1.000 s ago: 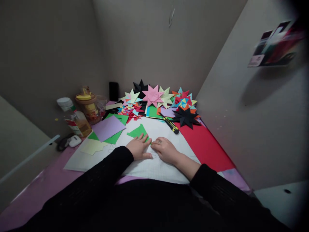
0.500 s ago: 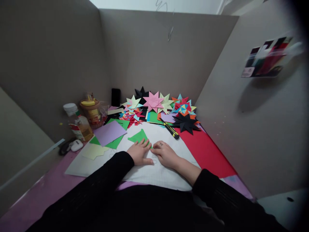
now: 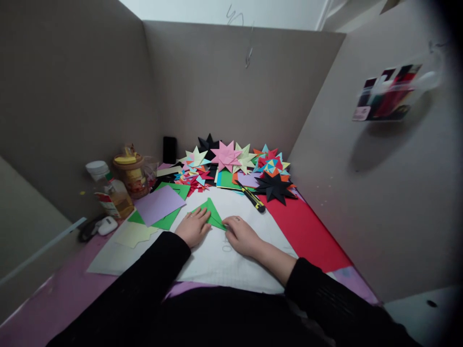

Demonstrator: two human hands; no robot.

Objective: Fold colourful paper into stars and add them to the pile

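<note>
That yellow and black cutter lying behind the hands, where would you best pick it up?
Grip the utility knife around the middle of its long handle, coming from above with fingers across its narrow sides. It lies flat and slanted on the white sheet, and its long sides look free of the nearby papers.

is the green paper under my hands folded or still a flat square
Folded. The green paper piece forms a pointed triangle with a visible crease, pressed onto the white gridded sheet by the left hand and right hand.

At frame centre, our left hand (image 3: 193, 227) and right hand (image 3: 241, 234) rest on a folded paper (image 3: 211, 214). Paper stars (image 3: 231, 161) lie behind; jars (image 3: 121, 180) stand at left.
</note>
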